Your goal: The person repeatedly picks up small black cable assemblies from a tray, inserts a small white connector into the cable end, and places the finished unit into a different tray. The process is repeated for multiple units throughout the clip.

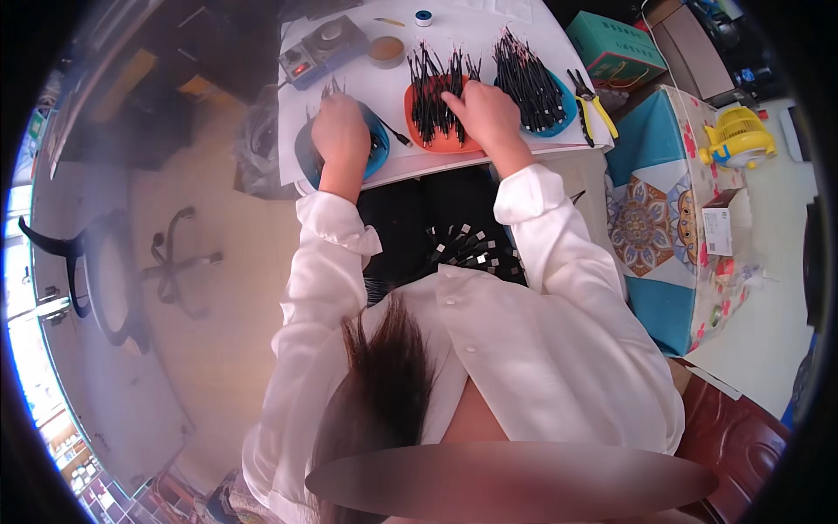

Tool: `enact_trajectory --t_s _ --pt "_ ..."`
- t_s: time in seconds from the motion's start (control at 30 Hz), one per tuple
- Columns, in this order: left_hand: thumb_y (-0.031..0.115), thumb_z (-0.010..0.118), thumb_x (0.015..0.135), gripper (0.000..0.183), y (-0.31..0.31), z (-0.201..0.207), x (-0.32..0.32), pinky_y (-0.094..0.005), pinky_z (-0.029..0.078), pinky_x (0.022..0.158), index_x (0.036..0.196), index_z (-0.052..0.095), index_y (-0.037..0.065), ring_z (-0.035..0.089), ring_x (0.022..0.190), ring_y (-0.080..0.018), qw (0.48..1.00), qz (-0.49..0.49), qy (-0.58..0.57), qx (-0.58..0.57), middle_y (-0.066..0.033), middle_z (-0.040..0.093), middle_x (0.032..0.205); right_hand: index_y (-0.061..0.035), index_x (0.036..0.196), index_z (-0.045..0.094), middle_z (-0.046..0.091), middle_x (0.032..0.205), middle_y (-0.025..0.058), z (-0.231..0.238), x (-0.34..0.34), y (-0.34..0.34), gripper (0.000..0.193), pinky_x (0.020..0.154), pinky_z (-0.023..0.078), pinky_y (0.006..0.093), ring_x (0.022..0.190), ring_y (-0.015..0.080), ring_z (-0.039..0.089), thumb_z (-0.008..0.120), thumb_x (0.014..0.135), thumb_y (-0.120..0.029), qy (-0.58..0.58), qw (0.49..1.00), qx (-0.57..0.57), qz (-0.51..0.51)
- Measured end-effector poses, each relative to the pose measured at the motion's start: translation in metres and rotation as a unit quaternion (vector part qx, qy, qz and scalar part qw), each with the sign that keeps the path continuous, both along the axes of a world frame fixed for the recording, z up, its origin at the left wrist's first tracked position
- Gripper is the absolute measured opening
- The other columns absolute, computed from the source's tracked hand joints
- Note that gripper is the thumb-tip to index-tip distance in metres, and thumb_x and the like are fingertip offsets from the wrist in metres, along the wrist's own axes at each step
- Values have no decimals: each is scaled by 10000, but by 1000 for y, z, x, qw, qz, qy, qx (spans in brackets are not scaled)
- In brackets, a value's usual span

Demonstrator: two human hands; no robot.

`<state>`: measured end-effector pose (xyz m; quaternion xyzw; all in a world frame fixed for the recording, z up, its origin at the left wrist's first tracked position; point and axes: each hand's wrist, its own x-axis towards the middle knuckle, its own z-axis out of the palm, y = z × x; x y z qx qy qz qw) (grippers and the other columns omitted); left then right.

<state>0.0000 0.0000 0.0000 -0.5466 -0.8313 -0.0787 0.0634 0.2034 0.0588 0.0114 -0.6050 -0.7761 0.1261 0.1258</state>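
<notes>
My left hand [342, 133] is closed over the blue plate [381, 150] at the table's left front. Its fingertips are hidden, and pale wire ends stand up just beyond it. One black cable with a plug [394, 131] sticks out past that plate's right rim. My right hand [489, 115] is at the right side of the orange plate [454, 144], thumb and fingers closed at the black cables [426, 100] heaped there. Their stripped, reddish ends point away from me. Further right, a second blue plate [567, 118] holds another bundle of black cables [528, 87].
Several cables with metal plugs [471, 244] lie on my lap. At the back left are a grey box with knobs [323, 52], a round tin [386, 52] and a small spool [423, 17]. Yellow-handled cutters [601, 118] lie at the right edge. A yellow fan [740, 138] stands further right.
</notes>
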Motion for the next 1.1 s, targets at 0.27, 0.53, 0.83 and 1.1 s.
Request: enact_trajectory --t_s 0.27,0.53,0.83,1.1 --pt "210 546 877 174 -12 21 -20 -450 502 733 876 599 44 627 829 -365 962 -10 -139 233 -153 628 893 -45 809 669 682 814 152 1 -1 8 329 657 532 454 780 357 666 626 858 -367 9 1000 24 9" --pt "205 583 889 218 -16 8 -46 -397 491 764 959 615 0 644 837 -359 892 -51 -354 277 -192 670 872 -47 854 686 687 868 160 5 -2 8 353 709 536 451 842 355 666 631 854 -396 -14 999 -26 15" --pt "153 446 1016 137 -18 9 -50 -252 486 614 1043 450 19 575 680 -139 676 -115 -621 379 -80 608 831 -40 896 704 697 943 162 9 -10 17 378 752 543 441 906 342 671 624 836 -404 -61 996 -59 0" --pt "112 464 1005 124 -56 56 -8 -237 339 546 978 498 -4 394 601 -93 518 -107 -789 313 -42 492 753 -8 896 677 684 823 181 27 16 -8 321 683 512 432 777 360 659 614 850 -319 226 973 -16 49"
